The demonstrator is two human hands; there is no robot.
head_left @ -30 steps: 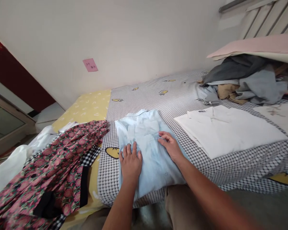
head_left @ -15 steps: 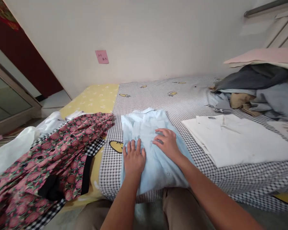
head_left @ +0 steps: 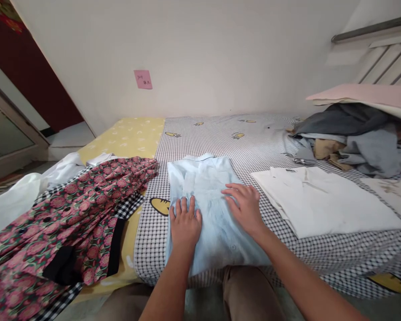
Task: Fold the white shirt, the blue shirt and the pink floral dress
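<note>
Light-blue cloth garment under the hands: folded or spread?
At least partly folded: the light-blue cloth garment lies as a narrow panel, layers overlapping on top.

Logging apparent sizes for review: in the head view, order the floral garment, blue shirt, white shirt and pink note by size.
1. Floral garment
2. Blue shirt and white shirt: too alike to rank
3. Pink note

A: Shirt (head_left: pixel 215 234) clr?
B: Lt blue. Folded top (head_left: pixel 334 209), wht.
A: Floral garment (head_left: pixel 83 200)?
B: Pink flwrs, dk grn bits, blk trim (head_left: pixel 116 245).
A: Checked sheet (head_left: pixel 200 140)?
B: Blk/wht w/ yel motifs. Other sheet (head_left: pixel 130 138), yel w/ wht marks.
A: Wall note (head_left: pixel 143 79)?
B: Pink.
</note>
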